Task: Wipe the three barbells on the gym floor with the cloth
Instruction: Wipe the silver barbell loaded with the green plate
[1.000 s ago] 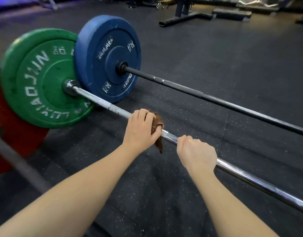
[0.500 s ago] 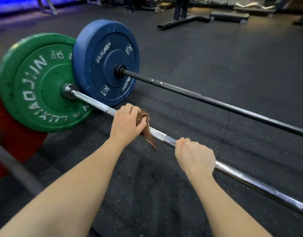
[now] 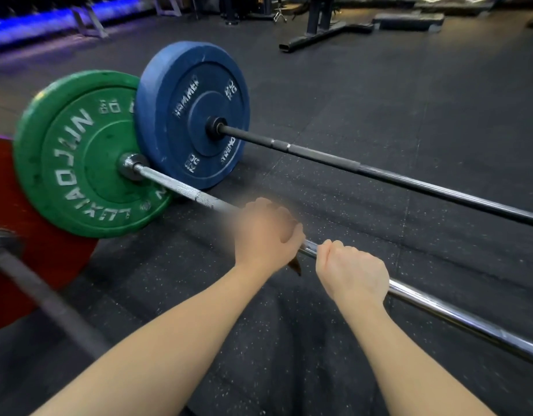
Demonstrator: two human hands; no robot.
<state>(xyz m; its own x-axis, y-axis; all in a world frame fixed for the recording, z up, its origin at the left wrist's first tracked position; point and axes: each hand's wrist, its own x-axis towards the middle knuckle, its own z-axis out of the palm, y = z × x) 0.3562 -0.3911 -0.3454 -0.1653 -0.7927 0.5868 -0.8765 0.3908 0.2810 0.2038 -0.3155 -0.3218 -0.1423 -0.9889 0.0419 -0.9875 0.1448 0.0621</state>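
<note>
One wide-angle camera sits on the person's head, facing forward and down. It looks from close above at the left hand [image 3: 265, 232] and right hand [image 3: 352, 271] on the chrome barbell [image 3: 439, 310], while the gym floor [image 3: 379, 121] recedes toward the frame's top edge.

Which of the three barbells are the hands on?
The middle one, the chrome bar with the green plate: the left hand holds the cloth on it, the right hand grips it. The blue-plate bar and red-plate bar lie untouched.
</note>
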